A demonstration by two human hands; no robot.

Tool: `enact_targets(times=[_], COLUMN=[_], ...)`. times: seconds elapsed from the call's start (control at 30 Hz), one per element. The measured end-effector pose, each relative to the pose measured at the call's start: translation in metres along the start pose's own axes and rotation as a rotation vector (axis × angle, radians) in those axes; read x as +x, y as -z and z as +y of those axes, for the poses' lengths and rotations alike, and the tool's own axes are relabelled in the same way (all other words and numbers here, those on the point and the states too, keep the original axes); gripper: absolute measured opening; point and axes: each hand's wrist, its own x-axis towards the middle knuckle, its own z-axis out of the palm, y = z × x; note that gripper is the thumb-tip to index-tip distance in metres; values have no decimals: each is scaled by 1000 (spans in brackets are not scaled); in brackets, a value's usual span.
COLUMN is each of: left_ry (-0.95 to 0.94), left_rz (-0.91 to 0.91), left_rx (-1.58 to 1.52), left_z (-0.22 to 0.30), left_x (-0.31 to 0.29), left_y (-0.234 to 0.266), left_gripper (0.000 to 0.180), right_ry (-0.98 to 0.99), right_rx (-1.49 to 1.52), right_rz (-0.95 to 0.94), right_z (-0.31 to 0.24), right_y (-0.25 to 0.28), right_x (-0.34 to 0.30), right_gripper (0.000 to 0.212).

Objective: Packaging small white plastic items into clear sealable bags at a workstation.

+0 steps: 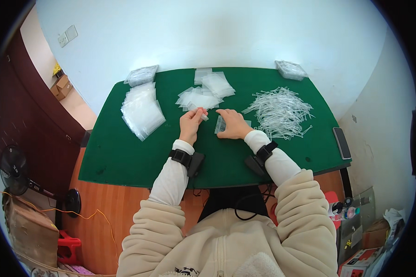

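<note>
Cream sleeves, wrist straps. Left hand: fingers pinching small clear bag, held just above green table. Right hand: fingers spread, pressing flat bag on table. Clear sticks heap lies rightward, nearer right hand.

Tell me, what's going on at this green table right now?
A person sits at a green table. The left hand pinches a small clear piece, and the right hand presses a small clear bag flat. A pile of thin clear plastic sticks lies to the right, stacks of clear bags to the left, and a phone near the right edge.
</note>
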Motion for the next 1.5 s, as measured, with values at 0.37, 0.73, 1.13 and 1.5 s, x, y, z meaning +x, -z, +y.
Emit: enact_targets(times=[0.37,0.73,1.13,1.5], left_ry=[-48,62,247,526], left_rz=[66,61,-146,-577], left_rx=[-107,-187,-122,196], left_z=[7,6,18,29], left_x=[-5,-21,-9,-29], left_y=[-15,-34,-10,-31], left_gripper=[25,25,24,20], right_ry=[66,154,196,-306], right_rx=[211,324,128,1271], right_rz=[334,507,566,-45], right_z=[-14,-21,-12,8], right_y=[4,7,19,19], right_x=[-8,-7,-5,-4], right_gripper=[74,70,55,15])
